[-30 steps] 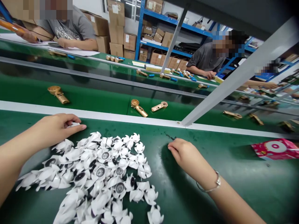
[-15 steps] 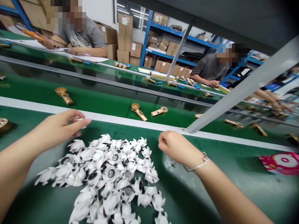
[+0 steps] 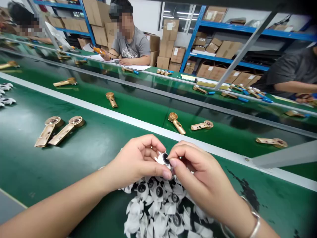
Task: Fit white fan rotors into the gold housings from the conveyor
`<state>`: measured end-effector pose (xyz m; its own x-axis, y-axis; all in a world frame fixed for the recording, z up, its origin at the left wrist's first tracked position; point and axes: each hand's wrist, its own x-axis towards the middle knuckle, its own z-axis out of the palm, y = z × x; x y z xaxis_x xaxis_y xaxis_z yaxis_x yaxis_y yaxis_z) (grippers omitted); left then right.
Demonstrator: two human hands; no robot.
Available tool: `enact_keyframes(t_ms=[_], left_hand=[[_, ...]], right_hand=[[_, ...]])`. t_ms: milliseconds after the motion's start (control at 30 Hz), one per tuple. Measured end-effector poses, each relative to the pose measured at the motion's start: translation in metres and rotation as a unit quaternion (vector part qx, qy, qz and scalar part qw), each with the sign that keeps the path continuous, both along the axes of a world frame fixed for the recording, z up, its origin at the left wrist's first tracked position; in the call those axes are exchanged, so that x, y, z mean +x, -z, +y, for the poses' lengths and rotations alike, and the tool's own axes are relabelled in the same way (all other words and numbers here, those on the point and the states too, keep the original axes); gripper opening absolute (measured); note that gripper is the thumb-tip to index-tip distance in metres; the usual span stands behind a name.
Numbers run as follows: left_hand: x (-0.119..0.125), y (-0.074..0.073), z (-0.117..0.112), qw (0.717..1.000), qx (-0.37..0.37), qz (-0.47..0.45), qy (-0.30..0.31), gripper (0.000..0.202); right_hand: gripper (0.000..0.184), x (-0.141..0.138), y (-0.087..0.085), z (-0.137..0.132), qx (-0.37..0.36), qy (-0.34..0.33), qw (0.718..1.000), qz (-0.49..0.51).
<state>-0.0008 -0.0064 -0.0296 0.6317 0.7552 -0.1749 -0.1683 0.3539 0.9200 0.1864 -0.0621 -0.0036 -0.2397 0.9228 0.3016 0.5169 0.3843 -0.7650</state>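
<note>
Over a heap of white plastic fan rotors [image 3: 159, 225], I'm having the left hand [image 3: 135, 162] pinch one curved-blade rotor [image 3: 161, 160] and the right hand [image 3: 201, 170] press thumb to finger at its dark hub [image 3: 165, 157], while gold paddle-shaped shells [image 3: 64, 132] are lying left of the heap and a grey metal post [image 3: 294, 154] is slanting right.

head view looks forward and down, close above the green bench [image 3: 99, 148]

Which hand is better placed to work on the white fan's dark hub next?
Probably the right hand: its fingertips are at the dark hub, which faces them. The left hand is holding the white fan from the other side.
</note>
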Motion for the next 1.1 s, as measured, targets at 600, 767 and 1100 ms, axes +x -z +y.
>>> enact_keyframes(t_ms=[600,767,1100], left_hand=[[0.002,-0.004,-0.004,0.998,0.002,-0.004,-0.061,0.036],[-0.002,-0.006,0.005,0.992,0.041,-0.027,-0.114,0.025],[-0.018,-0.003,0.032,0.976,0.012,-0.027,-0.214,0.026]], right_hand=[[0.034,-0.001,0.002,-0.012,0.124,-0.048,0.988,-0.073],[0.027,0.042,0.009,0.044,0.098,0.023,0.973,-0.206],[0.029,0.125,0.033,0.151,-0.044,0.146,0.943,-0.294]])
